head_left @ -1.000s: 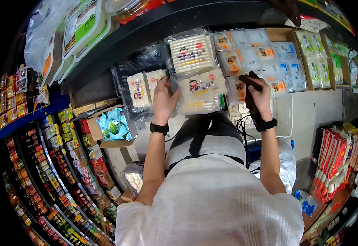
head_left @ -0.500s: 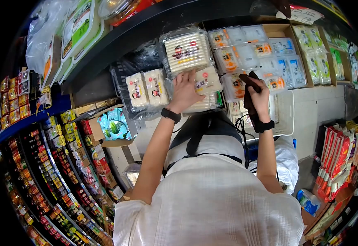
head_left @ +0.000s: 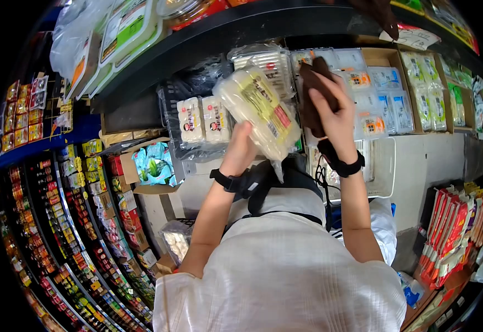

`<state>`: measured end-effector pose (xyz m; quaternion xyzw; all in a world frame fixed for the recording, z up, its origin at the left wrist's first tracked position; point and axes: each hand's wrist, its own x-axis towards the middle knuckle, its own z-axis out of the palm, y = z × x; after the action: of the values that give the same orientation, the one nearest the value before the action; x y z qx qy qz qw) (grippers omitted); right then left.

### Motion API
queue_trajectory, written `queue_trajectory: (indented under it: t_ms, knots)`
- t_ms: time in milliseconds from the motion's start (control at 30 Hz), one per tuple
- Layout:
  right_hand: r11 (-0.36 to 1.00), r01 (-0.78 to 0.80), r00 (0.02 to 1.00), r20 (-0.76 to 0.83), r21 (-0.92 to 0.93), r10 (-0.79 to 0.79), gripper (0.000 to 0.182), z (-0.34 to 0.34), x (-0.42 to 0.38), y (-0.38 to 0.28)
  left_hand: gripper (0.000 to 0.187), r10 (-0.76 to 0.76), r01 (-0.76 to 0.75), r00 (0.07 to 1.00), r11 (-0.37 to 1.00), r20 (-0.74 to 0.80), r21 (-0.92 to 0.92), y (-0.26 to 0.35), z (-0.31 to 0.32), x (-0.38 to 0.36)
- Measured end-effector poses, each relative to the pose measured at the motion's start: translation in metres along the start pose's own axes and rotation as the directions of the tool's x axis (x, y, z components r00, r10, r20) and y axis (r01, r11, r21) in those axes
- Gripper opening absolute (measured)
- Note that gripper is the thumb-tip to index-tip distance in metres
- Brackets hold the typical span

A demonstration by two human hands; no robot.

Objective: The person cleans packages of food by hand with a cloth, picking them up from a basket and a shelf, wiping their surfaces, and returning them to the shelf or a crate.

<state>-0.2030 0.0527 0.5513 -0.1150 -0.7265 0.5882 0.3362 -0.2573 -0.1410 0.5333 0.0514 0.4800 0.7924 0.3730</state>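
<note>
My left hand (head_left: 240, 150) grips the lower left edge of a clear packet of white food (head_left: 255, 110) with yellow-green printing and a red patch, held tilted above the shelf. In my right hand (head_left: 338, 113) is a dark brown cloth (head_left: 312, 105), bunched beside the packet's right side. Behind the raised packet, another packet of white sticks (head_left: 277, 74) shows in part. Two smaller white packets (head_left: 203, 120) lie to the left on black plastic.
Clear packs with orange labels (head_left: 357, 80) fill the shelf to the right, beside a cardboard box of green-labelled packets (head_left: 423, 83). A white basket (head_left: 384, 166) stands below. An open carton with blue packets (head_left: 154, 166) is on the left. A black shelf edge (head_left: 208, 41) runs overhead.
My left hand has lifted a white packet off the stack and turned it so its yellow-green printed side shows. My right hand has moved up and left with the brown cloth.
</note>
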Motion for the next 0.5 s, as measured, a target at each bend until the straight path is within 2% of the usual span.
queue_trajectory:
  t_ms: [33, 67, 100, 133, 167, 233, 300, 333, 367, 433, 467, 500]
  knots:
    - [0.998, 0.056, 0.996, 0.067, -0.005, -0.056, 0.027, 0.011, 0.007, -0.006, 0.062, 0.025, -0.020, 0.999, 0.987, 0.028, -0.158, 0.003, 0.008, -0.002]
    - [0.994, 0.099, 0.987, 0.128, -0.035, -0.094, 0.029, 0.023, 0.009, -0.007, 0.071, 0.016, -0.013, 0.999, 0.996, 0.031, -0.090, 0.008, 0.017, -0.004]
    - [0.987, 0.146, 0.973, 0.189, -0.062, -0.132, 0.030, 0.033, 0.009, -0.007, 0.071, 0.029, -0.026, 0.999, 0.995, 0.028, -0.094, 0.011, 0.021, -0.005]
    - [0.953, 0.203, 0.959, 0.241, -0.223, -0.148, 0.035, 0.042, 0.004, -0.016, 0.069, 0.018, -0.016, 1.000, 0.991, 0.012, -0.133, 0.014, 0.023, -0.005]
    - [0.890, 0.326, 0.931, 0.273, -0.319, -0.243, 0.041, 0.049, 0.000, -0.020, 0.068, 0.008, -0.009, 1.000, 0.985, -0.005, -0.173, 0.018, 0.026, -0.006]
    - [0.840, 0.388, 0.902, 0.342, -0.378, -0.263, 0.043, 0.056, -0.009, -0.031, 0.065, 0.039, -0.050, 0.997, 0.984, -0.062, -0.174, 0.027, 0.030, -0.009]
    - [0.799, 0.483, 0.853, 0.398, -0.358, -0.338, 0.046, 0.061, -0.022, -0.039, 0.062, 0.177, -0.197, 0.978, 0.957, -0.109, -0.215, 0.030, 0.028, -0.006]
    - [0.800, 0.514, 0.833, 0.401, -0.310, -0.381, 0.046, 0.065, -0.029, -0.042, 0.060, 0.164, -0.190, 0.979, 0.948, -0.119, -0.255, 0.030, 0.020, -0.005]
    - [0.798, 0.542, 0.814, 0.401, -0.263, -0.421, 0.045, 0.070, -0.038, -0.044, 0.062, 0.150, -0.167, 0.984, 0.964, -0.097, -0.207, 0.030, 0.007, -0.004]
    - [0.787, 0.586, 0.764, 0.456, -0.191, -0.457, 0.043, 0.074, -0.049, -0.050, 0.067, 0.070, 0.024, 0.985, 0.847, 0.157, -0.531, 0.037, 0.003, -0.007]
    - [0.781, 0.590, 0.758, 0.472, -0.205, -0.449, 0.042, 0.075, -0.055, -0.052, 0.069, 0.000, 0.010, 1.000, 0.817, 0.017, -0.576, 0.036, 0.007, -0.009]
    - [0.784, 0.587, 0.761, 0.467, -0.199, -0.451, 0.043, 0.075, -0.055, -0.051, 0.068, 0.028, 0.017, 0.997, 0.832, 0.073, -0.555, 0.034, -0.002, -0.011]
